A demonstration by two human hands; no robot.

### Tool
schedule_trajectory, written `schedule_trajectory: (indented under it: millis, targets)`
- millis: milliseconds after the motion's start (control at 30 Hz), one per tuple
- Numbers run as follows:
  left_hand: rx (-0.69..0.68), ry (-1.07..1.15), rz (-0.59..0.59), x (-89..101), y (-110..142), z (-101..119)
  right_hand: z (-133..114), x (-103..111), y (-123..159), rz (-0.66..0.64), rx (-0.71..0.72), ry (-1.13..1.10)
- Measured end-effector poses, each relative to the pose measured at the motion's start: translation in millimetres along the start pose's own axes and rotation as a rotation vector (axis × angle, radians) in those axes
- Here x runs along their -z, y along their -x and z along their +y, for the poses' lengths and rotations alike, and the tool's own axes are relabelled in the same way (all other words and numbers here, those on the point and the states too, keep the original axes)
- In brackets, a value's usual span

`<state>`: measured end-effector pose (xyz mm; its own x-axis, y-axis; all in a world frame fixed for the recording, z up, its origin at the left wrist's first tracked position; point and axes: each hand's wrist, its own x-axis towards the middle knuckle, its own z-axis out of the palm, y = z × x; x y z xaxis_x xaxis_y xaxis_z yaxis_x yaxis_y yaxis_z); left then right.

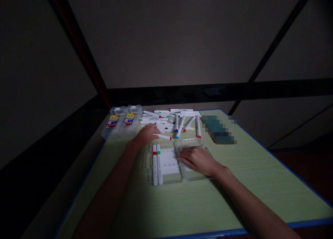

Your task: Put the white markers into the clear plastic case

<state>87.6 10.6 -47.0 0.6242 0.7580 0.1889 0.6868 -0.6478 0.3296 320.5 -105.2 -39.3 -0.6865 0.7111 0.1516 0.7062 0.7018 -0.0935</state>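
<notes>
My left hand (148,133) is at the near left edge of a pile of white markers, its fingers closed on a marker (164,137) with a red tip end. My right hand (199,159) rests on the lid half of an opened clear plastic case (183,179), fingers stretched out to the left. Inside the case's left half, two markers lie side by side: a red-banded marker (155,166) and a green-banded marker (159,166). A white slotted insert (170,161) shows beside them. Part of the lid is hidden under my right hand.
Several loose markers (182,126) with coloured ends lie heaped behind the case. Clear cases with labels (121,122) sit at the back left. A blurred teal object (218,129) lies to the right. The pale green table (260,183) has a blue edge; dark walls stand behind.
</notes>
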Motion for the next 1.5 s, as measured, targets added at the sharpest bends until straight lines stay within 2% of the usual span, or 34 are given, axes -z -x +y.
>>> schedule_trajectory:
  millis: [333,467,567,667,733,833,933,1167,1500]
  targets:
    - [-0.039,-0.100,0.005,21.2,-3.0,18.9,0.1,1.1,-0.9,-0.007,-0.040,0.010]
    - [-0.064,-0.162,-0.046,32.1,-2.0,31.6,0.5,0.4,-0.7,0.092,-0.156,-0.015]
    - [-0.063,-0.143,-0.089,38.0,-0.7,39.4,2.6,-1.7,-1.4,0.277,-0.327,-0.192]
    - [-0.087,-0.100,-0.081,41.3,0.3,45.6,6.4,-5.3,-4.2,0.452,-0.462,-0.523]
    - [-0.115,-0.069,-0.066,43.1,0.5,50.5,8.8,-7.7,-7.2,0.529,-0.503,-0.773]
    - [-0.154,-0.023,-0.060,46.1,0.2,60.3,9.8,-9.5,-11.8,0.565,-0.510,-1.130]
    - [-0.171,0.011,-0.037,48.4,-0.5,69.9,6.8,-7.8,-14.1,0.531,-0.530,-1.371]
    - [-0.278,0.064,-0.019,47.3,-0.9,80.3,-0.1,-0.2,-13.1,0.534,-0.545,-1.581]
    - [-0.255,0.133,-0.050,44.5,0.2,84.3,0.8,4.3,-12.7,0.558,-0.516,-1.611]
